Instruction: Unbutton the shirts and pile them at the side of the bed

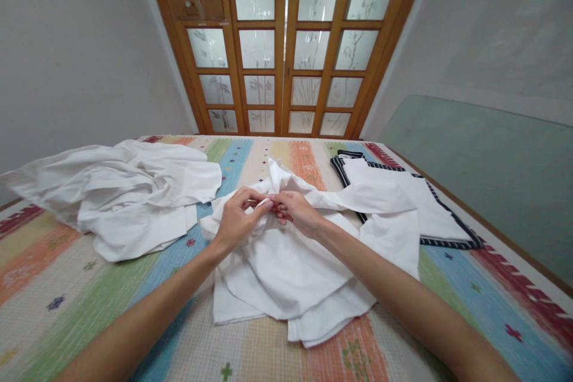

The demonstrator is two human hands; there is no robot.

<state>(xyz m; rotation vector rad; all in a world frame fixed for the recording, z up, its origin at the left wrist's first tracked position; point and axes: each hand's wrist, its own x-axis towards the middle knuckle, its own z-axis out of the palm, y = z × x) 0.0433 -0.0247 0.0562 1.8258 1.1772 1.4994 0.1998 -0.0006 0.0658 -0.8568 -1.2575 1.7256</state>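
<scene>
A rumpled white shirt (299, 274) lies spread in front of me, one sleeve (385, 197) stretching off to the right. My left hand (242, 215) pinches its fabric near the upper middle, thumb and fingertips pressed together. Right against it, my right hand (298, 212) has its fingers curled on the same spot of cloth, the fingertips of both hands meeting. Whether a button sits between them is too small to tell. Behind the hands, a fold of the shirt stands up in a peak.
A loose heap of white clothing (138, 191) lies at the left. On the right is a folded white garment with black striped trim (412, 203), partly under the sleeve. All rest on a colourful striped cloth (250, 346). A pale green panel (492, 161) borders the right; wooden glazed doors (280, 48) stand beyond.
</scene>
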